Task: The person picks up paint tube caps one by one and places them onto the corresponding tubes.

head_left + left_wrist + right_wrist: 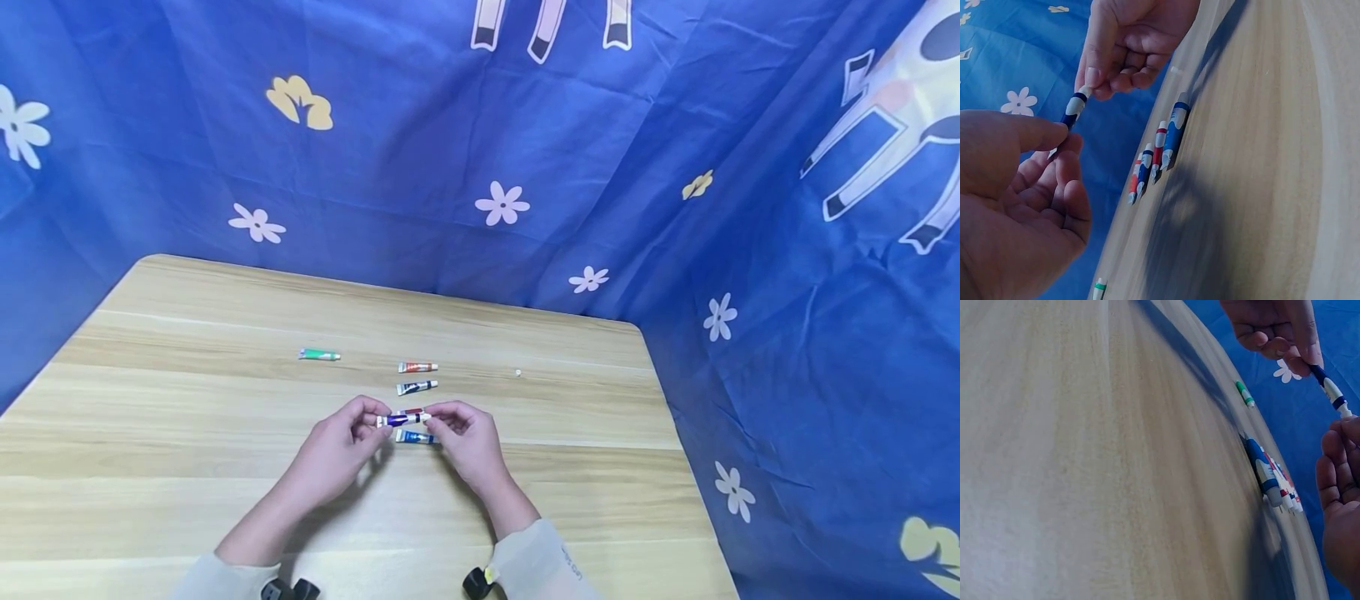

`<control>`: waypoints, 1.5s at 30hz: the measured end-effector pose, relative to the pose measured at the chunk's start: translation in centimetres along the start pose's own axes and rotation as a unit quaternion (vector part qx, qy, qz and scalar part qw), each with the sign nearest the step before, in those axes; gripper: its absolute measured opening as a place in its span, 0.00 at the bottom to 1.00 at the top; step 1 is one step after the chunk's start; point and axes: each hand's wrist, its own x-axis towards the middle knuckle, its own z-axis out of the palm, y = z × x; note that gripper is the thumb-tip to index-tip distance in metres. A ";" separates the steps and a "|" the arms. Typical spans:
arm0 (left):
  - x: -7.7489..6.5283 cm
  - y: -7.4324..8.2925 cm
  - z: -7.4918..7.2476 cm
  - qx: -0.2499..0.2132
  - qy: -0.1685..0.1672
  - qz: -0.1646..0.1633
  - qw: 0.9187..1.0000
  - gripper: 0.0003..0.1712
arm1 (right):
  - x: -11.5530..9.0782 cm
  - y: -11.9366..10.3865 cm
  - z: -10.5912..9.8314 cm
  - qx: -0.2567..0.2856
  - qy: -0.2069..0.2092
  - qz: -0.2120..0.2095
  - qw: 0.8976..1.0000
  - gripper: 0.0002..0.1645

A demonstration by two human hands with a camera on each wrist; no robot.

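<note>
A violet-blue paint tube [396,421] is held level above the table between both hands. The left hand [337,446] pinches its flat crimped end between thumb and forefinger. At the other end, thumb and fingertips of the right hand [472,442] pinch the white cap end, seen closely in the right wrist view, where the tube [1330,387] slants down to the right hand [1342,487]. Under the hands lies a blue tube [414,437], with a red tube [409,411] just behind, partly hidden by the held one.
Farther back lie a dark navy tube [416,387] and an orange-red tube [417,367], roughly parallel. A green tube [319,355] lies apart to the left. One small white piece [518,372] sits to the right. Blue patterned cloth [420,167] hangs behind the wooden table [187,400].
</note>
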 end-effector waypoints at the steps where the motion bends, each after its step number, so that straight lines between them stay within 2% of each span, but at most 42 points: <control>1: 0.0 0.0 0.0 0.001 0.002 0.001 1.000 0.14 | 0.0 -0.1 0.0 -0.001 0.000 -0.002 1.000 0.10; 5: 0.0 0.0 -0.1 0.009 0.009 0.014 1.000 0.14 | -0.1 -0.3 0.0 -0.009 -0.001 -0.007 1.000 0.10; 14: -0.1 0.1 -0.1 0.007 0.017 0.025 1.000 0.14 | -0.1 -0.2 0.0 -0.010 0.002 0.013 1.000 0.09; 29: -0.3 0.3 0.4 -0.001 0.016 0.044 0.999 0.13 | -0.6 -0.2 0.1 -0.045 -0.010 0.012 0.999 0.22; 34: -0.3 0.2 0.6 -0.002 0.010 0.041 0.999 0.13 | -0.8 -0.1 -0.5 -0.097 -0.024 -0.011 0.995 0.28; 37: -0.3 0.1 0.6 -0.007 0.007 0.037 0.999 0.13 | -0.8 -0.3 -1.0 -0.124 -0.039 -0.036 0.991 0.25; 40: -0.2 -0.1 0.5 -0.012 0.004 0.034 0.999 0.13 | -0.7 -0.4 -1.4 -0.120 -0.061 -0.047 0.990 0.15; 45: -0.2 -0.2 0.5 -0.013 0.006 0.039 0.999 0.13 | -0.7 -0.6 -1.7 -0.103 -0.071 -0.073 0.989 0.18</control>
